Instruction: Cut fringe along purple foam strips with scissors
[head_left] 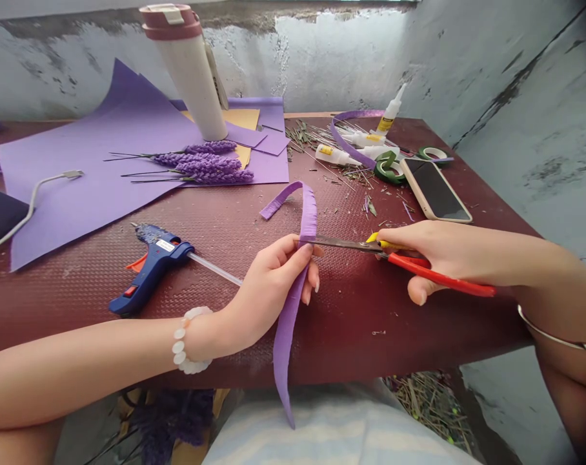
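My left hand (278,274) pinches a long purple strip (289,323) between thumb and fingers. The strip's upper part curls over to the left and shows a row of fine cuts along its edge; its lower end tapers and hangs past the table edge. My right hand (428,252) grips scissors (441,276) with red and yellow handles. Their blades point left and meet the strip's edge just above my left thumb. Whether the blades are parted there, I cannot make out.
A blue glue gun (160,261) lies left of my left hand. Behind stand a tumbler (191,77) and purple sheets (90,168) bearing purple flower stems (206,165). A phone (435,190), green tape (388,169) and glue bottles (390,113) sit at the right back among scraps.
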A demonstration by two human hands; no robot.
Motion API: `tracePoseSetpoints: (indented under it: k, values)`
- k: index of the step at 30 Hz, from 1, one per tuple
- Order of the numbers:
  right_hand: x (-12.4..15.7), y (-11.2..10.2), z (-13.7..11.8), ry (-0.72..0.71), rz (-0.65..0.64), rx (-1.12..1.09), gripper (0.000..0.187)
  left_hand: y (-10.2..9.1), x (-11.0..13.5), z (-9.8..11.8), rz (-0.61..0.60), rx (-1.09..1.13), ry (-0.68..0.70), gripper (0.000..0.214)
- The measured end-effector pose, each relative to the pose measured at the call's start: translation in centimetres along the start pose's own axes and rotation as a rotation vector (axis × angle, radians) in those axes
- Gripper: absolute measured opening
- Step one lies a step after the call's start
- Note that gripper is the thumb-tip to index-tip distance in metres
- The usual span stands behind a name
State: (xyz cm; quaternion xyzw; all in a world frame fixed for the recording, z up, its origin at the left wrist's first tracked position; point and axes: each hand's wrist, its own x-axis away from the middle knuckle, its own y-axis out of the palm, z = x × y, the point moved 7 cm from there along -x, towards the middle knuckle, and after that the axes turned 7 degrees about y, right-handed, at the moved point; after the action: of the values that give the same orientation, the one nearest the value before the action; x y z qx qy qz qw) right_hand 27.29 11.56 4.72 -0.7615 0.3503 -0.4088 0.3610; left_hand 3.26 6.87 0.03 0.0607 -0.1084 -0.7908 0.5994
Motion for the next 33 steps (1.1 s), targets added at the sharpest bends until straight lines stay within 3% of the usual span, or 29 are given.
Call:
tracePoseSetpoints:
  k: [2,15,25,33]
  values:
    - [-0.1,0.8,0.2,0.045,-0.116,0.011,0.056,-0.1,0.0,0.1,0.014,0.010,0.002,0.028]
    - [-0.5,1.4,-1.4,-0.017,0.032,-0.072,0.079,0.1,-0.2,0.2,-0.033,0.014,0.040,0.032]
    - [-0.8,1.8,-0.9,-0.061,-0.032,-0.079,0.078,0.6,-0.1,0.5,-0.063,0.038,0.046,0.027]
    - [-0.7,1.5,-0.9,-0.066,0.060,-0.030,0.083,0.6,-0.1,0.5,-0.038,0.014,0.032,0.024]
